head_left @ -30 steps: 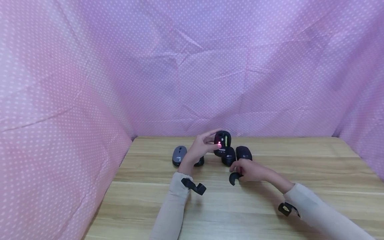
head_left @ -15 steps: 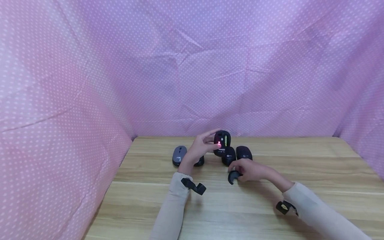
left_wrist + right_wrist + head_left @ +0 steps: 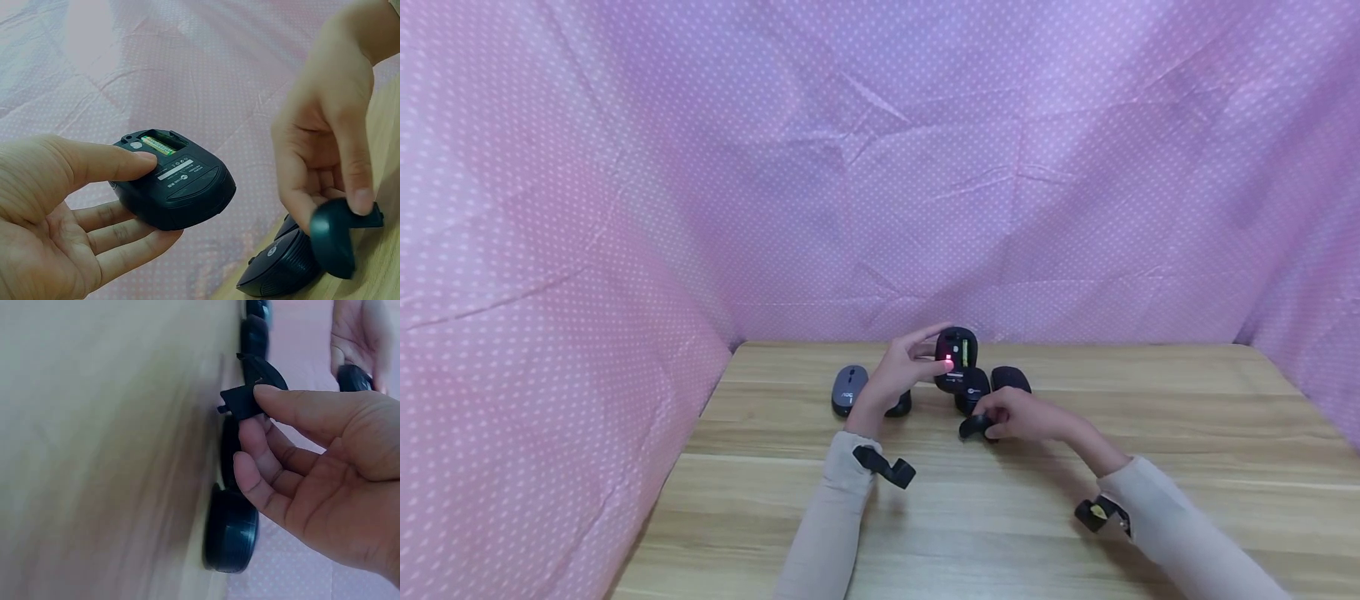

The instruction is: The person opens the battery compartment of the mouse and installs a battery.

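Note:
My left hand [image 3: 898,371] holds a black computer mouse [image 3: 187,197] above the far part of the table, its underside turned toward me. The thumb presses on the underside and the fingers support the other face. Beside the thumb, the battery compartment lies uncovered, with a yellow-green battery [image 3: 157,145] inside. A red light glows on the underside in the head view. To the right and lower, my right hand [image 3: 1026,414] pinches a curved black battery cover [image 3: 331,240] between thumb and fingers. A flat tab on this cover sticks out past the thumb in the right wrist view.
On the wooden table [image 3: 925,525], a grey mouse [image 3: 850,385] and a black mouse [image 3: 901,406] stand by my left wrist. Two more dark mice [image 3: 975,386] stand behind my right hand. A pink dotted cloth [image 3: 880,183] hangs behind the table.
My right hand has moved a little left and up toward the held mouse, and the cover has turned in its fingers. My left hand and its mouse have stayed in place.

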`<state>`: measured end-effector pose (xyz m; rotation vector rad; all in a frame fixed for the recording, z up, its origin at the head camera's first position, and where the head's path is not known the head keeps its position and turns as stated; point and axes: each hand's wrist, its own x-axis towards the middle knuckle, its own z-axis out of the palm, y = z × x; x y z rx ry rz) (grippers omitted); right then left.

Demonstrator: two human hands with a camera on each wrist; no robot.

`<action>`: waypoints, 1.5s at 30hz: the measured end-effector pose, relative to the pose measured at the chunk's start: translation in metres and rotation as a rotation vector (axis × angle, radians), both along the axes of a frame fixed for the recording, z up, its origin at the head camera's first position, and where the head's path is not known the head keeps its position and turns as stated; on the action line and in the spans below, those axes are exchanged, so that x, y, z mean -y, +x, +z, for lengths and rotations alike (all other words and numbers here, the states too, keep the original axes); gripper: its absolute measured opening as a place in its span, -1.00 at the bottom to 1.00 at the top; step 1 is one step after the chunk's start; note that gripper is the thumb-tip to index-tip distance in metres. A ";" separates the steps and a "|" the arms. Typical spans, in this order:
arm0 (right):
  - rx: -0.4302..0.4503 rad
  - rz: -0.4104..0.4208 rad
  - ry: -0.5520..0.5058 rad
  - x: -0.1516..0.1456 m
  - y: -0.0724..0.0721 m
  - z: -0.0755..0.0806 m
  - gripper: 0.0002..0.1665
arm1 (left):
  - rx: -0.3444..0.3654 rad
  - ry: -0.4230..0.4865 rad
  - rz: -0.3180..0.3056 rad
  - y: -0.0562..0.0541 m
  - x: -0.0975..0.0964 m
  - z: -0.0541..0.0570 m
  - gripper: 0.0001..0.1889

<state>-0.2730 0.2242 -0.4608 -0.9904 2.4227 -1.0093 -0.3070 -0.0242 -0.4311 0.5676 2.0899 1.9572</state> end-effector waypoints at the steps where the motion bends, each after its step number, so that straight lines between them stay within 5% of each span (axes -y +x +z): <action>1: 0.000 -0.004 -0.013 -0.001 -0.001 0.001 -0.82 | 0.001 0.002 0.000 0.000 0.000 0.000 -0.35; 18: -0.044 -0.272 -0.144 -0.019 -0.022 0.040 -0.60 | 0.011 0.000 0.012 -0.003 0.000 -0.005 -0.36; 27: 0.016 -0.488 -0.344 -0.016 -0.028 0.051 -0.48 | 0.022 -0.009 0.026 -0.004 -0.001 -0.006 -0.36; 36: 0.036 -0.559 -0.550 -0.001 -0.026 0.052 -0.49 | 0.039 -0.017 0.036 -0.005 -0.001 -0.008 -0.33; 45: 0.036 -0.574 -0.572 0.010 -0.023 0.050 -0.60 | 0.052 -0.033 0.029 -0.005 -0.003 -0.007 -0.35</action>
